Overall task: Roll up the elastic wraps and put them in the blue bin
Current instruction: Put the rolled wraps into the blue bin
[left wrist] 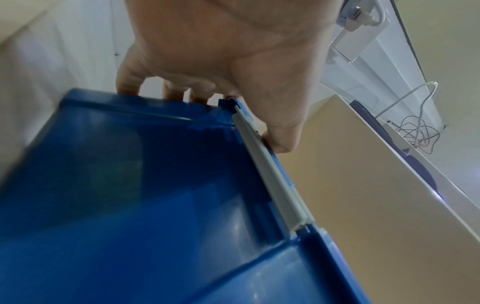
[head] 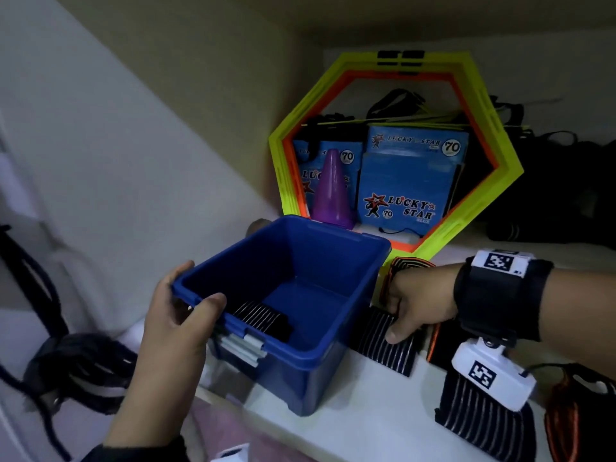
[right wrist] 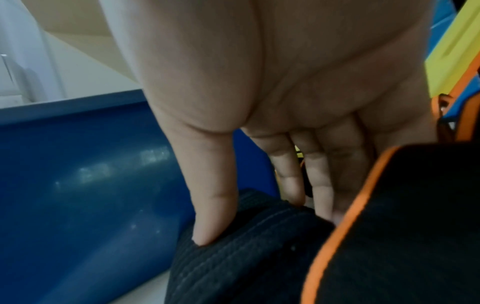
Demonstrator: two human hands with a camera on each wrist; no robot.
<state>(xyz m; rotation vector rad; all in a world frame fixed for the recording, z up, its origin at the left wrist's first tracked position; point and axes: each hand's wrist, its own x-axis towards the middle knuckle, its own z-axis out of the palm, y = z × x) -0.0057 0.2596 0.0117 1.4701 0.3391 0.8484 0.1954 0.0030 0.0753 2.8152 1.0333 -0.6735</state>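
Black striped wrap (head: 386, 341) lies on the white shelf (head: 366, 408), just right of the blue bin (head: 320, 355), long axis running toward the viewer. Right hand (head: 416, 301) is on it: thumb pressed to its top, fingers (right wrist: 322, 185) curled over its far edge, clamped on the fabric. Left hand (head: 173, 325) grips the bin's near-left rim corner, thumb inside. The bin holds one rolled striped wrap (head: 263, 320). Another striped wrap (head: 480, 425) and an orange-edged wrap (right wrist: 405, 226) lie further right. The bin opening is directly left of the gripped wrap.
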